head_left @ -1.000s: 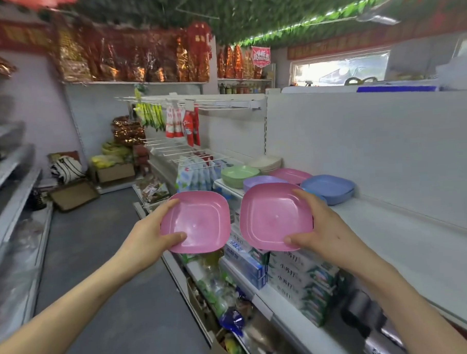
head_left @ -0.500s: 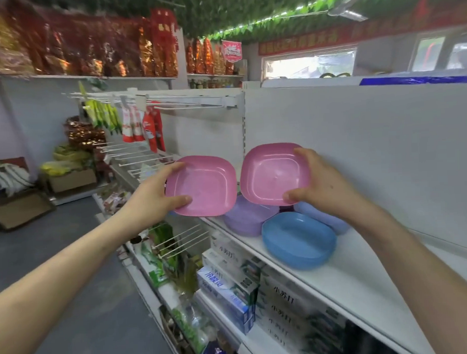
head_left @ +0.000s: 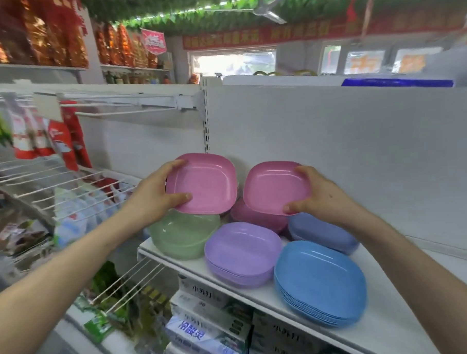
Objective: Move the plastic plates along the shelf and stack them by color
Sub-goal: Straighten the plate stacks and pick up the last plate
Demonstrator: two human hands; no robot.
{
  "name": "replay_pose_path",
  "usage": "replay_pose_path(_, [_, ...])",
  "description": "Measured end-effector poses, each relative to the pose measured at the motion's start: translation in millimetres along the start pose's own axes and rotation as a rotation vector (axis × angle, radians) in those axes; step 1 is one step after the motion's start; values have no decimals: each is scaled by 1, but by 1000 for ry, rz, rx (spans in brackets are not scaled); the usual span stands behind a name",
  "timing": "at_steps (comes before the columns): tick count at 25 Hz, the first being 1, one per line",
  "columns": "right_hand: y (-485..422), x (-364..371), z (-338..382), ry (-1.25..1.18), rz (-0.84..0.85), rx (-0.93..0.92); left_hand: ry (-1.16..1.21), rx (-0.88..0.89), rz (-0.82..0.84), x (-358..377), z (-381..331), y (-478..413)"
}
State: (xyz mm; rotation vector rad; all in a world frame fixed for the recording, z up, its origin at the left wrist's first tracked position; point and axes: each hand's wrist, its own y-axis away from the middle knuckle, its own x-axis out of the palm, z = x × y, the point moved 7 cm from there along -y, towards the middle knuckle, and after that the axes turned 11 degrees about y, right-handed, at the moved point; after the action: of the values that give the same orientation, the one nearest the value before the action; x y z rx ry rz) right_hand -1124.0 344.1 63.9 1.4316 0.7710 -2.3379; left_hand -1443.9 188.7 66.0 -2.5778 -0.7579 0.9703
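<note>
On the shelf (head_left: pixel 393 317), green stack (head_left: pixel 181 235), purple stack (head_left: pixel 242 254) and blue stack (head_left: pixel 320 282) look sorted; left hand (head_left: pixel 153 199) and right hand (head_left: pixel 316 197) each grip a pink plate (head_left: pixel 203 186), not yet stacked.

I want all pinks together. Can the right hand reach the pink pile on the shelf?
Probably yes: the right hand holds a pink plate just above the pink pile, nothing between.

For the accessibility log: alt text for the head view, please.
The left hand holds a pink plate and the right hand holds a second pink plate, above a green stack, purple stack, pink stack and blue stack on a white shelf.
</note>
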Motion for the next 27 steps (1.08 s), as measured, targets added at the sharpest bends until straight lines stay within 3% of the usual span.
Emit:
replay_pose_path(11, [-21, 57, 24, 323, 291, 206, 176, 66, 160, -19, 71, -76])
replay_pose_path(19, [-20, 67, 22, 470, 415, 318, 326, 66, 323, 6, 68, -101])
replay_pose_path(22, [-15, 58, 20, 430, 367, 330, 319, 75, 423, 22, 52, -106])
replay_pose_path(27, [18, -2, 6, 301, -59, 432, 175, 181, 584, 78, 6, -108])
